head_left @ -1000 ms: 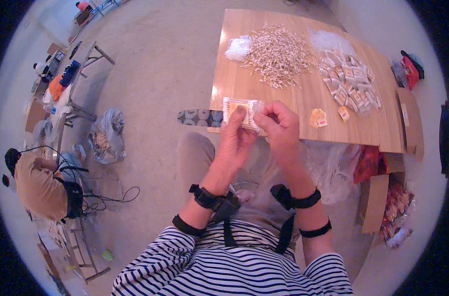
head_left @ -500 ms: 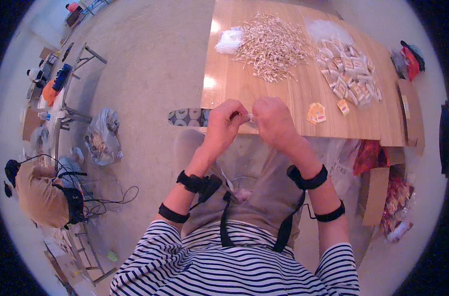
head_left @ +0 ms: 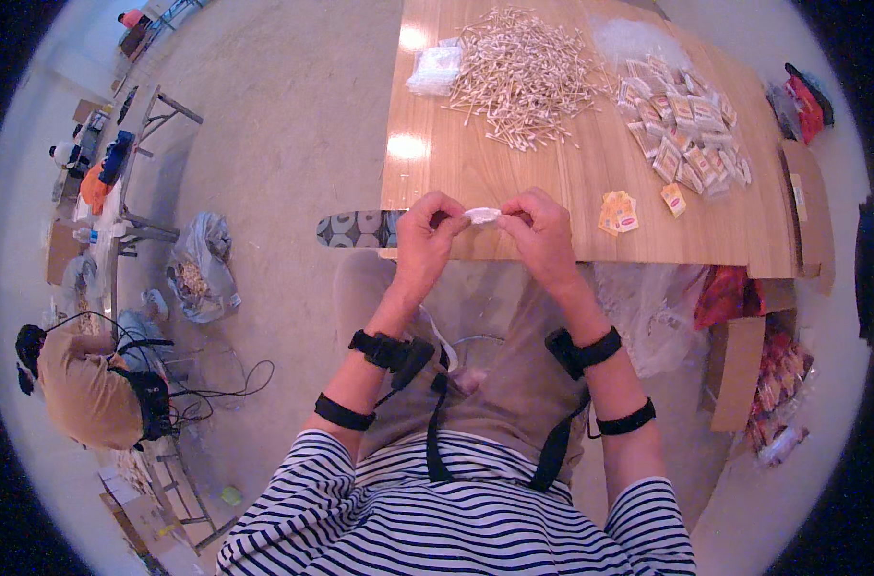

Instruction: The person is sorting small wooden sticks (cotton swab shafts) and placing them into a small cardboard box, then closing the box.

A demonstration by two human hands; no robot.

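Between my two hands, just over the table's near edge, stretches a small whitish clear plastic bag (head_left: 483,215). My left hand (head_left: 430,227) pinches its left end between thumb and fingers. The right end is pinched the same way by my right hand (head_left: 535,228). Whether anything is inside the bag, I cannot make out. Beyond my hands a large heap of cotton swabs (head_left: 523,77) lies loose on the wooden table (head_left: 514,178). To the right are small orange-and-white cards (head_left: 617,213), with one single card (head_left: 673,200) a little apart.
Filled clear packets (head_left: 686,125) are piled at the right, below a stack of clear plastic (head_left: 638,43). Clear bags (head_left: 435,70) lie left of the swabs. A cardboard box (head_left: 734,374) stands under the table's right side. At far left a person (head_left: 96,389) sits near a plastic sack (head_left: 204,269).
My hands have moved slightly apart, and the right one has turned, so the plastic bag now shows stretched between them. The view has shifted a little.
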